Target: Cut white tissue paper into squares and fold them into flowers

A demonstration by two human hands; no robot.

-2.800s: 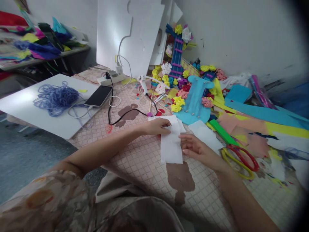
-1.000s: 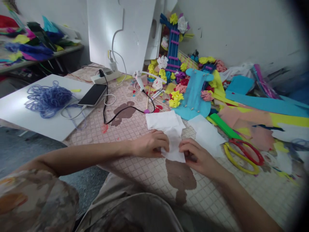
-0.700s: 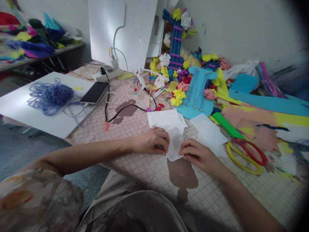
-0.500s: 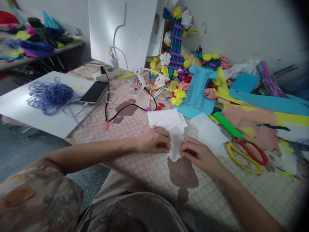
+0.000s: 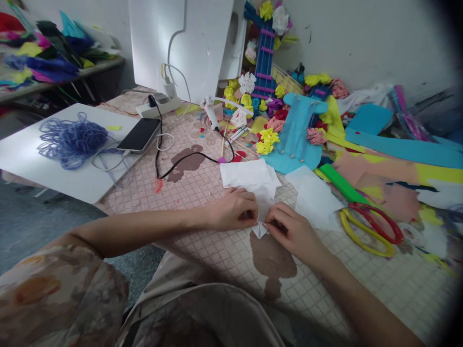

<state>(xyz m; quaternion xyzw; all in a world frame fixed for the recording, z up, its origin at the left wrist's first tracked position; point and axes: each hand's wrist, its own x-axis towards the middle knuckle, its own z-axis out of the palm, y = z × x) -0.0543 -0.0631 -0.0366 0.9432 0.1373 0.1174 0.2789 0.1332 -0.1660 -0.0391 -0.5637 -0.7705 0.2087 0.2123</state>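
A small piece of white paper is pinched between my two hands, gathered narrow near its lower end, with a small point sticking out below the fingers. My left hand grips its left edge, fingers curled. On the right edge, my right hand closes thumb and fingertips. Behind them lies a stack of white paper. More white sheets rest to the right of my right hand.
Scissors with red and yellow handles and a green strip lie right. Behind are a glue gun, a black cable, a blue paper guitar shape and paper flowers. A phone and purple yarn are left.
The white paper between my hands has been squeezed narrower at its lower part, and the fingertips have come closer together. My right hand has shifted slightly left.
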